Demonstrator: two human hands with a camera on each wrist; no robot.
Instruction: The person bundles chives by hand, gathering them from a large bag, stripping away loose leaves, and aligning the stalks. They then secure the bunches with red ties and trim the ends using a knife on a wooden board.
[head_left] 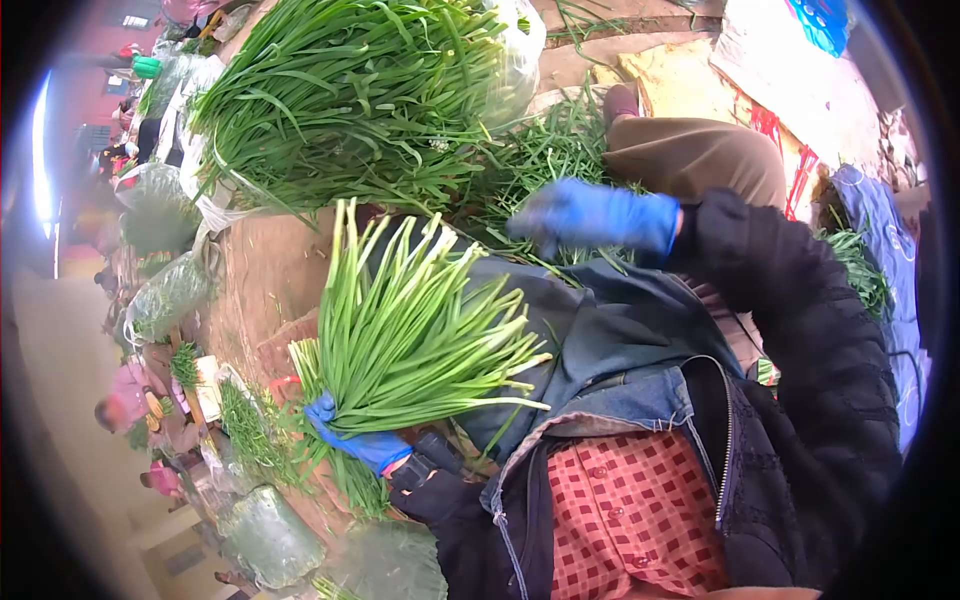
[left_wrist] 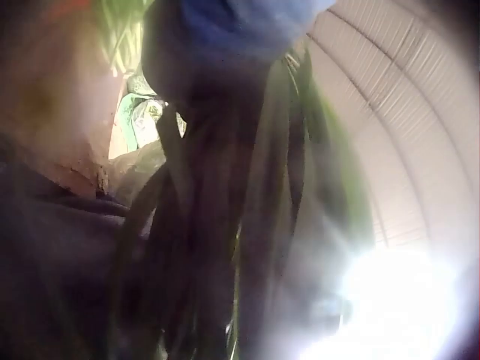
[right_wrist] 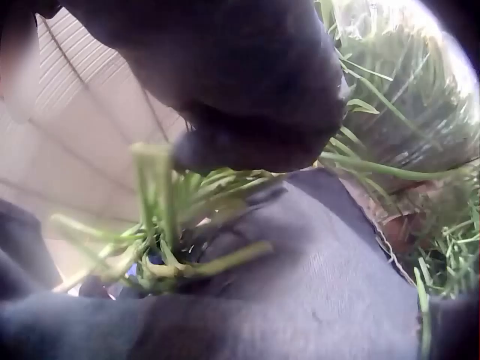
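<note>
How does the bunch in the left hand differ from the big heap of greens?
The held bunch is much smaller than the big heap. The bunch shows paler stems with whitish ends fanned out, while the heap shows mostly darker leaves. The left hand grips the bunch; no hand holds the heap. Both are long and green.

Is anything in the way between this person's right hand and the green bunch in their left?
Nothing visible stands between the right hand and the green bunch that the left hand grips. The dark cloth over the person's lap shows beneath the gap, not across it.
</note>
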